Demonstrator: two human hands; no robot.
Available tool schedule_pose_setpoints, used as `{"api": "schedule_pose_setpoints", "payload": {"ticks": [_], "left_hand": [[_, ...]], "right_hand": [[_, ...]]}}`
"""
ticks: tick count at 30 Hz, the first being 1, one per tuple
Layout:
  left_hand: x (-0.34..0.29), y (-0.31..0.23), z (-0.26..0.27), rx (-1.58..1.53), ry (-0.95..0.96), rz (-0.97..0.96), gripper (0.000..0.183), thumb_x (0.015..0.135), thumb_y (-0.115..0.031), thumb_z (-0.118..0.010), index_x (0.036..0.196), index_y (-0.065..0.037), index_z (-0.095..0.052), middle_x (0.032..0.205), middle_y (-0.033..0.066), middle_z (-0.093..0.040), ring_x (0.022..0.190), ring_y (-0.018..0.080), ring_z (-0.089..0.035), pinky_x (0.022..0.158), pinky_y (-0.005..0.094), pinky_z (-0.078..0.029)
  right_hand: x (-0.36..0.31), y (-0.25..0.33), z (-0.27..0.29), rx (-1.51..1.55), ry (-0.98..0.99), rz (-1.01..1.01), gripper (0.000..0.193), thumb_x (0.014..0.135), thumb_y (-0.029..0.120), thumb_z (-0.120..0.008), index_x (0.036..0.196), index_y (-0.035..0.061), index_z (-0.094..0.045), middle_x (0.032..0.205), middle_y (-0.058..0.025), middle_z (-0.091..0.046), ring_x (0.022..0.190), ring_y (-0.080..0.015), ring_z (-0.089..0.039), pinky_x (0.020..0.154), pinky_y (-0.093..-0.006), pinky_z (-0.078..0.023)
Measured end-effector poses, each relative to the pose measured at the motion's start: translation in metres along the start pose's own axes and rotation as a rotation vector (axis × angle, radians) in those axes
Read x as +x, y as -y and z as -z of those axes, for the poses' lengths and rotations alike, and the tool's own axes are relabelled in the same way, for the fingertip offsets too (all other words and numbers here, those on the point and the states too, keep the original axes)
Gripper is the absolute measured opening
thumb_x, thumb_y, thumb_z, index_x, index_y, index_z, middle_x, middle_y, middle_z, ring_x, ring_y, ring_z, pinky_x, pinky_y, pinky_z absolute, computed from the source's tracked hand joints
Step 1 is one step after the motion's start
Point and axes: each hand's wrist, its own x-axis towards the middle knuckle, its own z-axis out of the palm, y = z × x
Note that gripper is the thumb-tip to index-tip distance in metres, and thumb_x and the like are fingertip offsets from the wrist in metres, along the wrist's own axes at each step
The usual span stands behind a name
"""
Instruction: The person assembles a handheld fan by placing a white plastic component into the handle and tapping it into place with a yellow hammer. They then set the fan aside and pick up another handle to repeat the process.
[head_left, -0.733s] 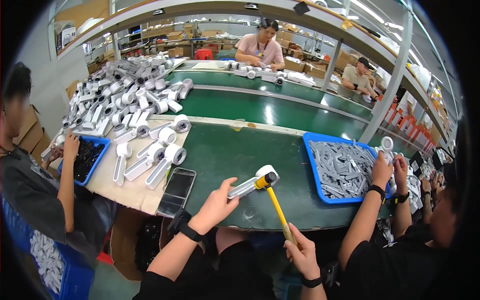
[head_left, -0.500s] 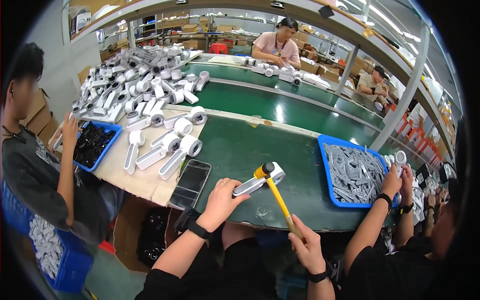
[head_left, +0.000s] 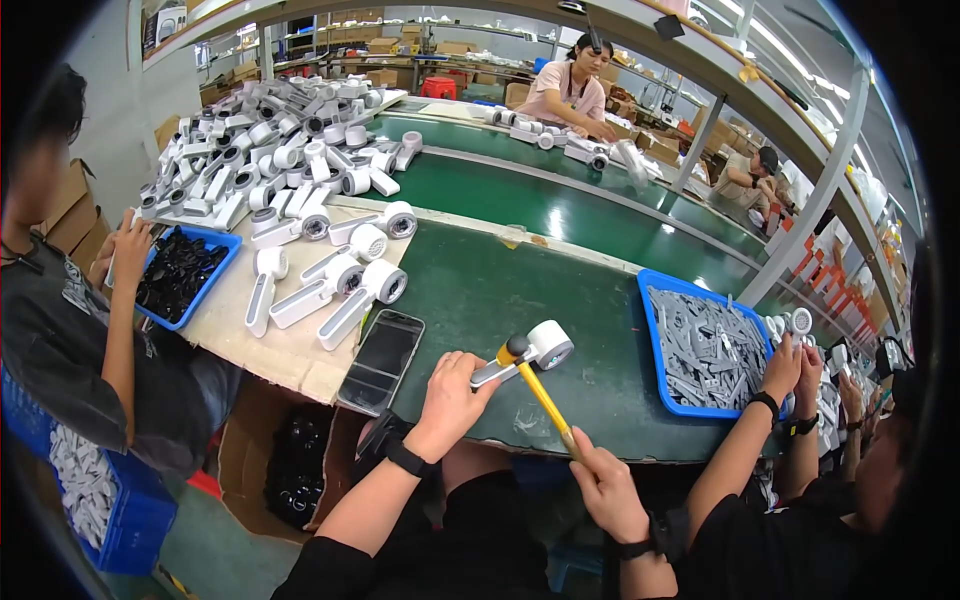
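Head view: left fisheye of a pair worn on the head | facing: downward and forward, across the green worktable [head_left: 500, 290] | nearness: left hand [head_left: 452, 402] and right hand [head_left: 606, 488] quite near, red stool [head_left: 439, 88] far

In my left hand [head_left: 452, 398], the fan [head_left: 549, 343]: smooth white plastic, softly shiny at its round end! And in my right hand [head_left: 608, 488], the hammer [head_left: 545, 400], glossy yellow shaft, duller black face. Beneath both I see the bench [head_left: 480, 270], smooth and green, scuffed pale between my hands. Left of my left hand, the phone [head_left: 382, 350] gleams, glassy; past it, matt, papery board [head_left: 225, 340]. Right of my hands now, a shiny blue plastic tray [head_left: 657, 340], its grey strips [head_left: 705, 345] dull plastic. My sleeve [head_left: 325, 565]? Matt black cloth.
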Motion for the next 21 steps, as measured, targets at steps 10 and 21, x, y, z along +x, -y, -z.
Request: {"api": "schedule_pose_setpoints", "payload": {"ticks": [10,21], "left_hand": [[-0.013,0.006,0.0,0.132,-0.038,0.098,0.029,0.072,-0.025,-0.083,0.096,-0.011,-0.074,0.085,0.0022,-0.067,0.093,0.024,-0.061,0.08,0.0386,-0.041],[-0.016,0.007,0.004,0.19,0.003,0.158,0.029,0.071,-0.029,-0.082,0.09,-0.009,-0.074,0.083,0.0027,-0.064,0.093,0.0248,-0.057,0.079,0.0396,-0.04]], "right_hand": [[0.008,0.007,0.002,-0.063,0.156,-0.016,0.05,0.09,-0.002,-0.063,0.139,0.0012,-0.054,0.079,-0.0084,-0.055,0.07,-0.0168,-0.055,0.067,-0.0286,-0.046],[0.006,0.035,0.008,-0.029,0.178,-0.044,0.05,0.09,0.0,-0.064,0.139,0.0026,-0.055,0.085,-0.0156,-0.06,0.072,-0.0276,-0.058,0.07,-0.0323,-0.048]]}}
